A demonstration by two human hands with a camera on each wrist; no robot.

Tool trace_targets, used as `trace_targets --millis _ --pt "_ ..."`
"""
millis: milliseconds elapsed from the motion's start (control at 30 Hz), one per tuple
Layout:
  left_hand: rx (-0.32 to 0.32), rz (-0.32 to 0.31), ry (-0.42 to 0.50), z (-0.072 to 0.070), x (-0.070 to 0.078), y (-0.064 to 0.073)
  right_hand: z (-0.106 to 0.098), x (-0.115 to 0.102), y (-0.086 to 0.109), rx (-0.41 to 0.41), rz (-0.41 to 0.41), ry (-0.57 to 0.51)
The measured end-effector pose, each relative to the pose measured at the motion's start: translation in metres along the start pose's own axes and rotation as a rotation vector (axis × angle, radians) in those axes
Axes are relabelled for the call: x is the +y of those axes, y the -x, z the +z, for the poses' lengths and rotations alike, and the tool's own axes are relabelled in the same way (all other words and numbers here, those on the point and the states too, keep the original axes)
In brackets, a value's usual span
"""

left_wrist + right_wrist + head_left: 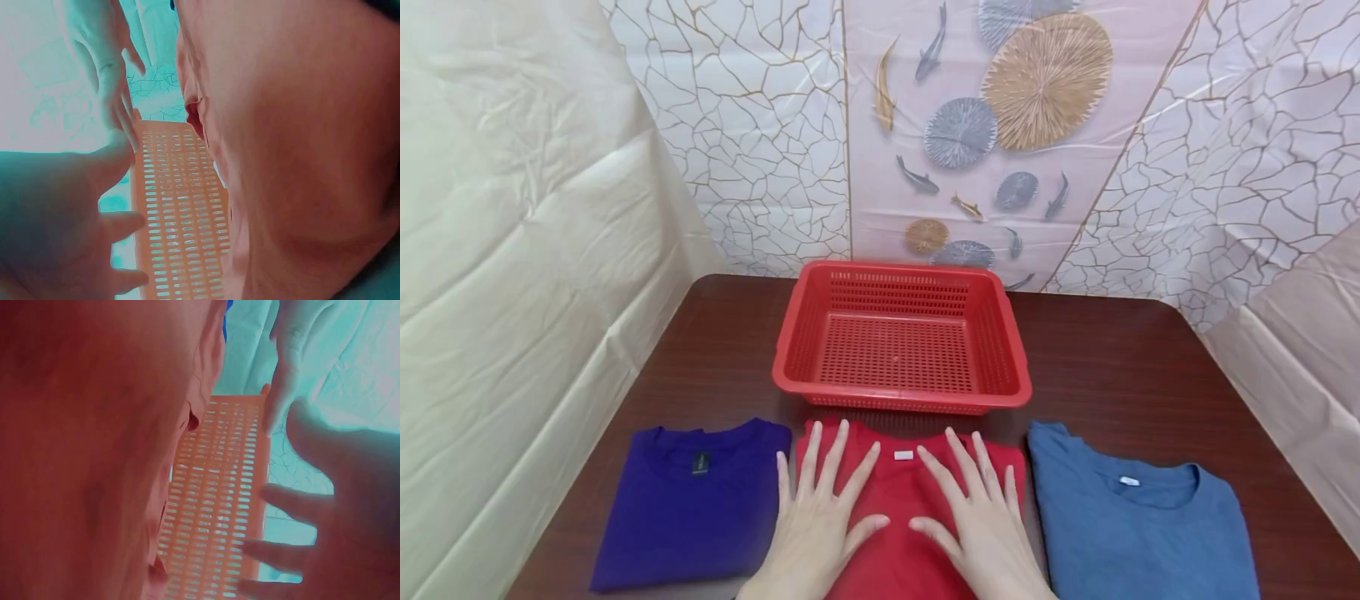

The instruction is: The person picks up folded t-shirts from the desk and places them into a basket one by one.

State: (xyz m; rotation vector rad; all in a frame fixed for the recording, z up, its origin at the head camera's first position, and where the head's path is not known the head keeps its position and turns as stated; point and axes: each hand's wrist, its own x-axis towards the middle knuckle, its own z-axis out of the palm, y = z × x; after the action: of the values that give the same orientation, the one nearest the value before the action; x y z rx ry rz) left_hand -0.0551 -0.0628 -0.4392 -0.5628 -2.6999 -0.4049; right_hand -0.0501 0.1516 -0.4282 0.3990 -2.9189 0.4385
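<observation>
Red shirt (901, 492) lies flat and folded on the near side of the red basket (902, 399), collar end toward it. Left hand (812, 525) and right hand (985, 521) over it, fingers spread wide, gripping nothing; wrist views show a gap between palms and cloth, so both hover. Spread looks meant to cover the shirt's width evenly, one hand per half, white label (903, 456) between fingertips. Purple shirt (692, 517) sits near and left of the basket, blue shirt (1150, 533) near and right, slightly skewed. Collars all face the basket side; probably laid so each fold reads alike and stays in reach.

Edges: thin table strip between red shirt and basket; narrow gaps to both neighbours, so little sideways room. Red shirt's near edge runs out of frame. Basket's open top faces up, slatted floor visible. Brown table (730, 350) shows left and right of the basket, giving side room; behind the basket, patterned backdrop (775, 167) stands close, limiting depth.
</observation>
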Motion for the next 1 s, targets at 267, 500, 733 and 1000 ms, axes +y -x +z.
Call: trace_targets --millis 267,500,733,1000 --pt "0.087 -0.153 0.028 -0.012 -0.013 0.0 -0.017 0.017 0.005 0.013 0.24 -0.034" --pt "-0.005 -0.323 -0.018 -0.021 -0.037 0.01 -0.025 0.056 0.018 -0.114 0.429 0.045" --pt "-0.068 -0.333 0.002 -0.007 -0.045 0.015 -0.019 0.073 0.02 -0.227 0.456 0.05" --pt "-0.174 -0.361 0.178 0.007 -0.036 0.012 -0.009 0.068 0.01 -0.251 0.397 -0.045"
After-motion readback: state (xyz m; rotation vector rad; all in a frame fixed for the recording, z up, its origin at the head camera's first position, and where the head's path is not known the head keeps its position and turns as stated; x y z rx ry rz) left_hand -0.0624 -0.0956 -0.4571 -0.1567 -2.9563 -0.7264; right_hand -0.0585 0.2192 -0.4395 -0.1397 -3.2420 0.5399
